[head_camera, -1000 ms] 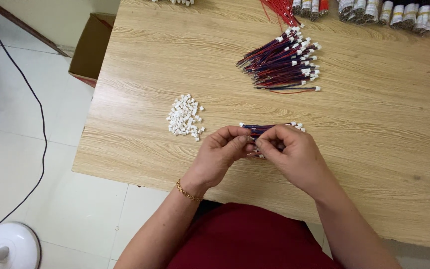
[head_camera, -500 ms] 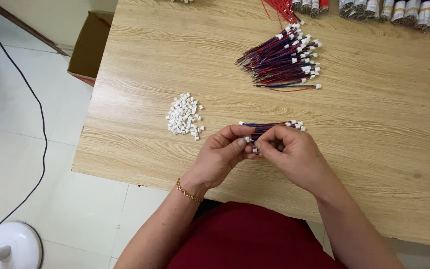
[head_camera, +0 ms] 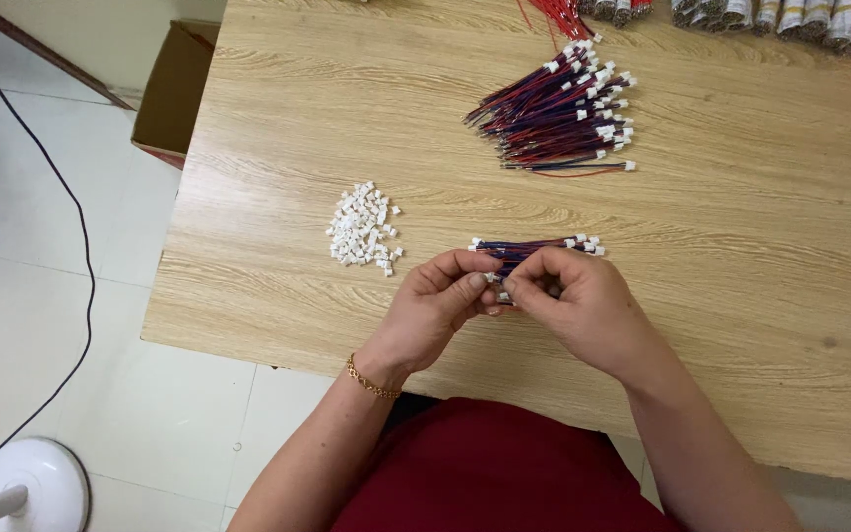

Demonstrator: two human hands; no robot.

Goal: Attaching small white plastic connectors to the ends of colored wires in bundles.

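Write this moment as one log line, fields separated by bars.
left hand: pinches small wire bundle | right hand: pinches same bundle | white connector pile: left of hands

We see bare forearms with no sleeves reaching the wrists. A thin gold chain bracelet circles the wrist of our left hand; our right hand wears nothing. Below, a dark red garment covers the lap.

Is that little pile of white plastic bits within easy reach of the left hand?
Probably yes: the pile of white connectors lies on bare table just left of the left hand, nothing between.
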